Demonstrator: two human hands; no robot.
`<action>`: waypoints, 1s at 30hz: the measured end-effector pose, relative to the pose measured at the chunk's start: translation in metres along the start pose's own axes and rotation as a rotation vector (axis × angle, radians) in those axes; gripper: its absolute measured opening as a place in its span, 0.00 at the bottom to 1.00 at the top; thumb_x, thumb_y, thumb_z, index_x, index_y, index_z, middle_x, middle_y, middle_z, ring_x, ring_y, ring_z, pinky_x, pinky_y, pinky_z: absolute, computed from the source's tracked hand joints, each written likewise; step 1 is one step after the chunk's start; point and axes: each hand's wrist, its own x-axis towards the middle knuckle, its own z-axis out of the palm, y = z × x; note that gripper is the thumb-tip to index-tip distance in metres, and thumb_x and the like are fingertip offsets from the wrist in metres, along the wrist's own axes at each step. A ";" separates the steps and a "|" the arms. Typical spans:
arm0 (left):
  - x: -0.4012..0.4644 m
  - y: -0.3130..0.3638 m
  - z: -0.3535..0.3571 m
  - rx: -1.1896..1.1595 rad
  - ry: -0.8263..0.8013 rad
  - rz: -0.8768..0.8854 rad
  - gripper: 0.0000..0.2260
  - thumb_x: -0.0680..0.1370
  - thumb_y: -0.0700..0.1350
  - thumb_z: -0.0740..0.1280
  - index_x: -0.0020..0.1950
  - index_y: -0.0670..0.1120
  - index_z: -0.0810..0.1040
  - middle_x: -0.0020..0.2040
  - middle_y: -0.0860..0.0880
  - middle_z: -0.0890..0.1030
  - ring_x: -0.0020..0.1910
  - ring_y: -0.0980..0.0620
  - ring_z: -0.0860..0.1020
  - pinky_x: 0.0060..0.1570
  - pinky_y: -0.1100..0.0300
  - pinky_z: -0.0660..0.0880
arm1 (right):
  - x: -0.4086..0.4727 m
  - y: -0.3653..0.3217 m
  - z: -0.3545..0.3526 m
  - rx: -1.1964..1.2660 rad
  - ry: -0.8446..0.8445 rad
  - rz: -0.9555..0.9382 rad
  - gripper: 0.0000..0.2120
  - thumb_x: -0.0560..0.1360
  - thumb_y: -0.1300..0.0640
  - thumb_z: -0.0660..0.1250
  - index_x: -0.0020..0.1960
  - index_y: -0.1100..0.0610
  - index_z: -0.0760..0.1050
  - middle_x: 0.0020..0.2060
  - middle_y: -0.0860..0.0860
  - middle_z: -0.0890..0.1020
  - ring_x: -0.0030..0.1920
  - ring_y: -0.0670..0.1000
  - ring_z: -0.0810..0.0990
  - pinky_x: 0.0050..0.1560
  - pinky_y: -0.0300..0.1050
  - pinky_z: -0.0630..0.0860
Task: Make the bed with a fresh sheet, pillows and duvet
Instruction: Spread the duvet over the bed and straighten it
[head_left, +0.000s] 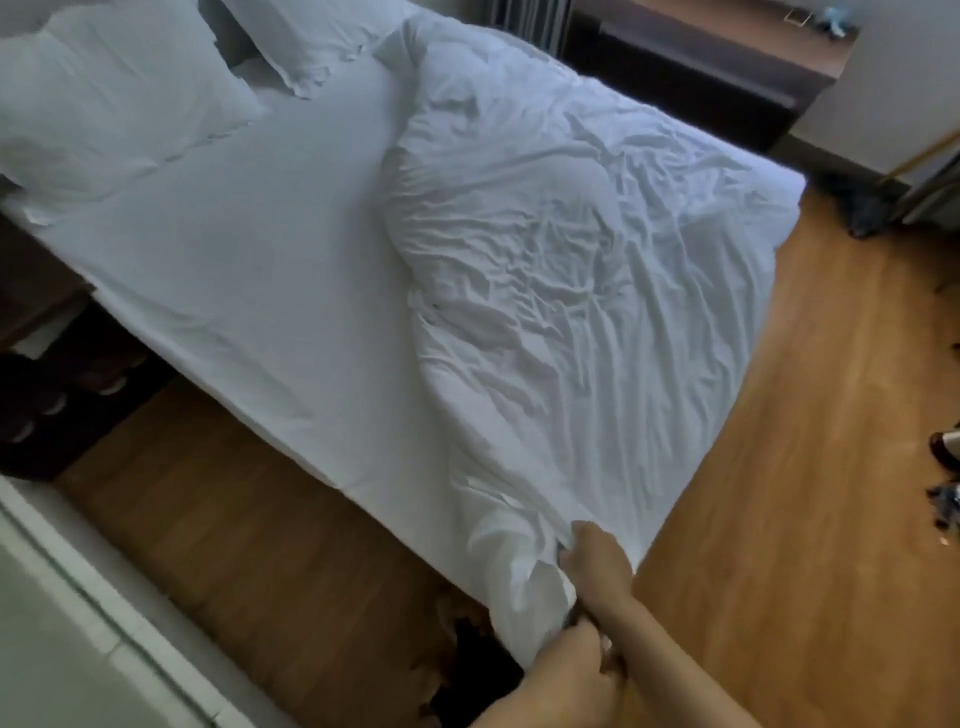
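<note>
Meanwhile, at the foot corner of the bed, a person's left hand (566, 670) and right hand (597, 564) both clutch the bunched edge of a white duvet (545, 249). Toward the headboard from that corner, two pillows (104, 98) rest on a smooth fitted sheet (234, 270). The crumpled duvet is folded onto the bed's far half. Spreading it well likely means pulling the gathered corner wide, squaring it to the mattress before smoothing.

both hands low: left hand (574, 670) clenched, right hand (597, 564) ahead, fingers curled.
</note>
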 end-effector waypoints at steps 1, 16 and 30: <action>-0.006 0.007 -0.006 0.001 -0.051 0.004 0.18 0.76 0.33 0.67 0.65 0.39 0.75 0.71 0.44 0.73 0.71 0.51 0.71 0.67 0.74 0.62 | 0.005 0.004 0.001 -0.053 0.032 0.011 0.05 0.78 0.54 0.61 0.44 0.52 0.71 0.42 0.49 0.77 0.46 0.54 0.78 0.45 0.47 0.73; 0.111 0.063 -0.257 0.297 0.139 0.051 0.05 0.82 0.45 0.61 0.51 0.52 0.76 0.44 0.51 0.83 0.43 0.53 0.81 0.51 0.53 0.80 | 0.080 -0.145 0.026 0.858 0.016 0.107 0.11 0.78 0.52 0.69 0.58 0.53 0.79 0.46 0.46 0.82 0.45 0.44 0.81 0.42 0.36 0.75; 0.285 0.119 -0.505 0.315 0.057 0.145 0.07 0.83 0.44 0.59 0.53 0.49 0.77 0.42 0.53 0.83 0.41 0.55 0.81 0.45 0.58 0.79 | 0.247 -0.388 0.043 0.482 0.282 0.162 0.12 0.76 0.43 0.68 0.51 0.50 0.80 0.41 0.44 0.82 0.43 0.43 0.79 0.44 0.39 0.76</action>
